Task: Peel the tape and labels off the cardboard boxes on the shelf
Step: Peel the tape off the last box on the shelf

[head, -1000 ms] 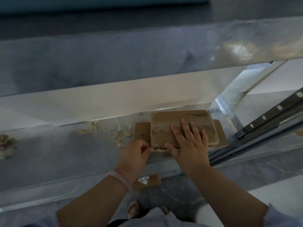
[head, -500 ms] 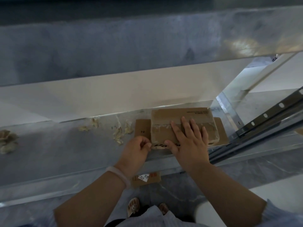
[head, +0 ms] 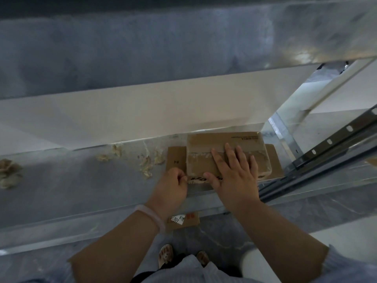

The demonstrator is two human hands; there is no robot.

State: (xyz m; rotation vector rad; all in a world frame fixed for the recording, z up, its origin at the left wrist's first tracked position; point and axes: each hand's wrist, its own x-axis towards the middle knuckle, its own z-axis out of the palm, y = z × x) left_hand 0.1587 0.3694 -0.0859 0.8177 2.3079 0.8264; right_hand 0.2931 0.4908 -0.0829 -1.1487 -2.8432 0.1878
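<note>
- Beige crumpled wads (head: 9, 173) lie at the far left of the shelf (head: 71, 190), and smaller torn scraps (head: 146, 163) lie nearer the box. I judge these to be peeled-off bits, dropped aside to keep them out of the work.
- Left hand (head: 173, 186) has its fingers curled, with thumb and forefinger pinching what looks like an end of tape (head: 191, 181) at the box's near-left corner, a sensible spot to start a peel. The strip is too small to make out for certain.
- Cardboard box (head: 222, 142) sits on a flattened cardboard sheet (head: 176, 160) toward the shelf's right end, close to the back wall, with a pale torn band across its top.
- Right hand (head: 234, 176) lies spread, palm down on the box top, probably pinning the box so the pull does not drag it.
- Metal upright (head: 326, 148) bounds the shelf on the right.
</note>
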